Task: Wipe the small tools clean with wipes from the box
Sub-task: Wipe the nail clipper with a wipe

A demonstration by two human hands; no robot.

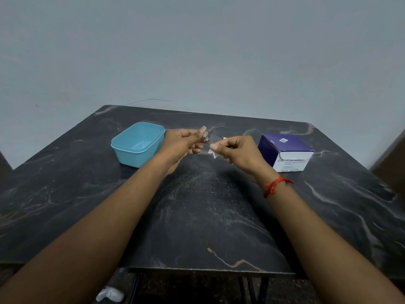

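Observation:
Both hands are raised over the middle of a dark marble table (pixel 197 216). My left hand (pixel 182 145) pinches a small clear tool (pixel 207 138) that is hard to make out. My right hand (pixel 238 152), with a red thread on its wrist, pinches a small white wipe (pixel 213 152) right beside the tool. The purple and white box of wipes (pixel 285 152) sits on the table to the right of my right hand.
A light blue plastic tub (pixel 138 143) stands open on the table just left of my left hand; nothing shows inside it. A plain grey wall rises behind the table. The table's front edge runs below my forearms, with dark legs under it.

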